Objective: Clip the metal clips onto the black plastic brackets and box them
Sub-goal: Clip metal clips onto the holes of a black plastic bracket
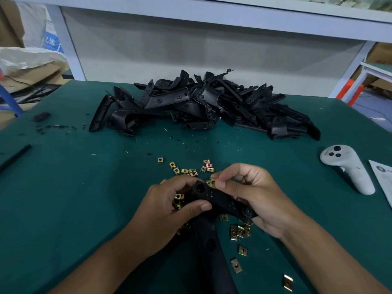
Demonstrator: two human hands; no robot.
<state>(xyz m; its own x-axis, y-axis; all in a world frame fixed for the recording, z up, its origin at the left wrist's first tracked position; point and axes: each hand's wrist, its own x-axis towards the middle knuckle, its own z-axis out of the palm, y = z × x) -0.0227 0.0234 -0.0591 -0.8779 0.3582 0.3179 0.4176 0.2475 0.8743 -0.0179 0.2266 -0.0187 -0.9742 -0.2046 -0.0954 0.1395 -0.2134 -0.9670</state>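
Note:
A black plastic bracket (220, 200) is held low over the green table (63, 209) between both hands. My left hand (169, 206) grips its left end, thumb across the front, with a few gold clips tucked in the palm. My right hand (254, 194) supports the right end from below and pinches one gold metal clip (212, 181) between thumb and forefinger at the bracket's top edge. Several loose metal clips (188, 169) lie scattered beyond the hands, and more clips (240, 231) lie near my right wrist. A big pile of black brackets (203, 105) lies at the back.
A white hand controller (350, 166) lies at the right, beside a sheet of paper (384, 177). A black rod (14, 158) lies at the left edge, a small black piece (41, 116) farther back. Plastic shavings dot the table. A white shelf frame stands behind.

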